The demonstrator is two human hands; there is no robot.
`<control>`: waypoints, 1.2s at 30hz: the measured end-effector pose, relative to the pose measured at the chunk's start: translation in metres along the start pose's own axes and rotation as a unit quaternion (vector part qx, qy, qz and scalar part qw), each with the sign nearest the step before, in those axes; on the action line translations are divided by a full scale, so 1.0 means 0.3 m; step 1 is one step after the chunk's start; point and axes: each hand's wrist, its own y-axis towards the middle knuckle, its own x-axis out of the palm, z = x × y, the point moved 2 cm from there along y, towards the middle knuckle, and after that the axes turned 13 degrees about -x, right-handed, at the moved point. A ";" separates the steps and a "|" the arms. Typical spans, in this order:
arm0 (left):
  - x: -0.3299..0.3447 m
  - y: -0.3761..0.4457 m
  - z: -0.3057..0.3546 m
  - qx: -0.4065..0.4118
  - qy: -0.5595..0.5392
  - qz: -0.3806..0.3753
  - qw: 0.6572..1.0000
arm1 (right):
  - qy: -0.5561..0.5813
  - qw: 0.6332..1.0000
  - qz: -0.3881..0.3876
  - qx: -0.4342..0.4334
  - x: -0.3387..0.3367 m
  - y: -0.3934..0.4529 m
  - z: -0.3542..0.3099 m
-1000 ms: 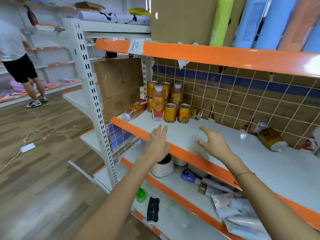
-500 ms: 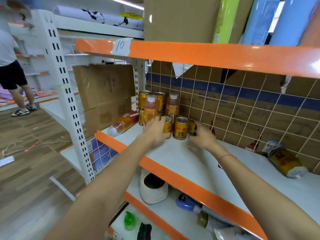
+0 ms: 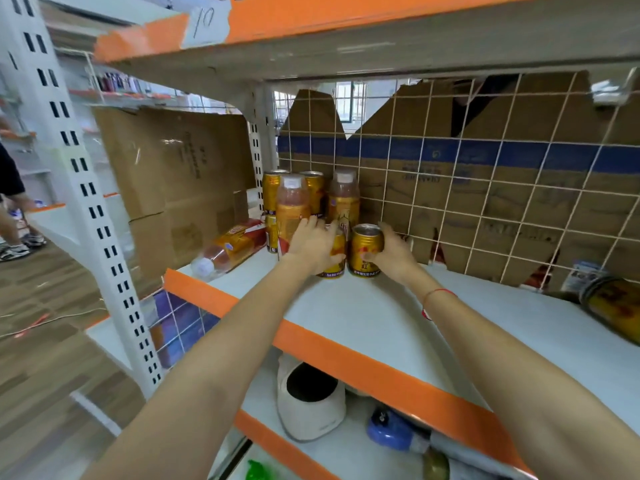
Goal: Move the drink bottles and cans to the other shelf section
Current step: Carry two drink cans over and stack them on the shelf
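Gold drink cans and orange-label bottles stand clustered at the back left of the white shelf. My left hand wraps around the front left gold can. My right hand grips the front right gold can from its right side. Both cans stand upright on the shelf. Behind them are two tall bottles and more cans. One bottle lies on its side at the shelf's left end. Another bottle lies at the far right.
A wire grid backed with cardboard closes the rear. An orange-edged shelf hangs low overhead. A cardboard box stands left. Below sit a white appliance and a blue item. A person walks at far left.
My head and both hands moved in toward the can cluster. The hands went from hovering open over the shelf's front edge to closing on the two front cans.
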 end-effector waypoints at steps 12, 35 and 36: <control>-0.028 0.033 -0.004 -0.017 -0.130 -0.053 0.990 | -0.002 1.000 0.012 0.020 -0.033 0.044 0.028; -0.081 -0.100 -0.020 0.041 -0.315 -0.260 0.912 | 0.091 0.987 -0.124 0.046 -0.177 -0.167 0.013; -0.076 -0.103 -0.018 0.042 -0.307 -0.268 0.912 | 0.072 0.986 -0.142 0.040 -0.170 -0.173 0.012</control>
